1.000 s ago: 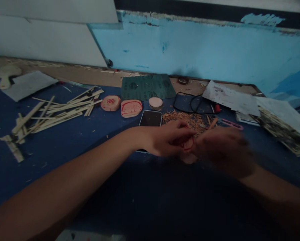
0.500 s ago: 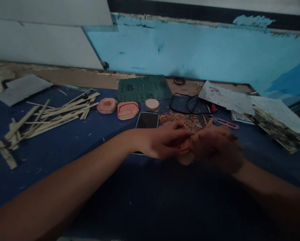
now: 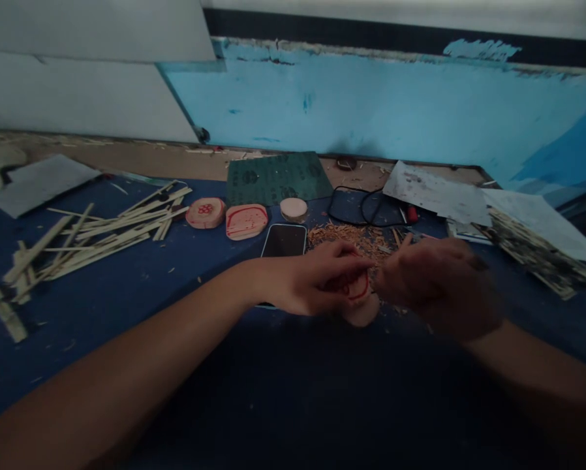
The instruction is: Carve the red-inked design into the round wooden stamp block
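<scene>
My left hand is closed on a small wood piece with a red line drawn along its edge; my fingers cover part of it. Just under that piece a pale round wood disc shows. My right hand is curled like a fist close to the right of the wood piece, blurred by motion, and whatever it grips is hidden. Wood shavings lie heaped beyond both hands. A phone lies partly beneath my left wrist.
Two red-marked wood slices and a plain wood disc sit near green sandpaper. Thin wood strips are scattered left. A black cord, papers and a dark-stained strip bundle lie right. A blue wall stands behind.
My right hand has shifted slightly right, away from the wood piece, uncovering more of its red line and the disc below. My left hand keeps its hold. The view has tilted slightly.
</scene>
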Available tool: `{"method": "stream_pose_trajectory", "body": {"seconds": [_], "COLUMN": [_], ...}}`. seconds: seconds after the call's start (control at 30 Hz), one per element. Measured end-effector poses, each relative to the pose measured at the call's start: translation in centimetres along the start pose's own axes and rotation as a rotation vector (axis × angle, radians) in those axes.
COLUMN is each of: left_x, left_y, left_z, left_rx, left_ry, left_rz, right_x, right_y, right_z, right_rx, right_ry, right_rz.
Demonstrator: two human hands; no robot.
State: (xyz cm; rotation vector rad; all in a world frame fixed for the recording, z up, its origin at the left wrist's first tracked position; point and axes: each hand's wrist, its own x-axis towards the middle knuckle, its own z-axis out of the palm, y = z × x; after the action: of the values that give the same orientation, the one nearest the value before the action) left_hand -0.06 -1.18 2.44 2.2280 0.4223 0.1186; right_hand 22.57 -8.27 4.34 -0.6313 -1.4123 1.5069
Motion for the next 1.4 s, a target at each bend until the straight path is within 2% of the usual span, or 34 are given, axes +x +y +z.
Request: {"method": "stream_pose_trajectory", "body": {"seconds": [0.17,0.4,0.7,0.9,1.03,1.4], "left_x": [-0.1,0.0,-0.1,0.0,0.0,-0.2], "left_y": [-0.1,-0.2,-0.2,-0.2,0.0,0.0], "left_z": [-0.1,-0.1,0.0,-0.2,-0.3,-0.3], "left_rx": [-0.013,-0.011,-0.023,-0.012,-0.004,-0.007], "left_ry": [-0.01,-0.003,-0.004,-0.001,-0.009,-0.005], "left_rz": [-0.007,0.041,0.008,0.022,0.02,0.026], "right_x": [-0.3,-0.2,-0.4,-0.1,0.2,0.9], "right_y": [0.9,1.9,2.1,2.8,2.7,2.7], "right_z": [-0.7,-0.8,-1.0,-1.0,-0.7,-0.6], "right_rx": [-0.109,-0.099,-0.137,-0.079,-0.048,-0.005], "right_ry": [0.004,-0.02,0.014,0.001,0.042,0.081], "right_rz": [-0.018,-0.006,0.008,0.013,-0.01,0.039]}}
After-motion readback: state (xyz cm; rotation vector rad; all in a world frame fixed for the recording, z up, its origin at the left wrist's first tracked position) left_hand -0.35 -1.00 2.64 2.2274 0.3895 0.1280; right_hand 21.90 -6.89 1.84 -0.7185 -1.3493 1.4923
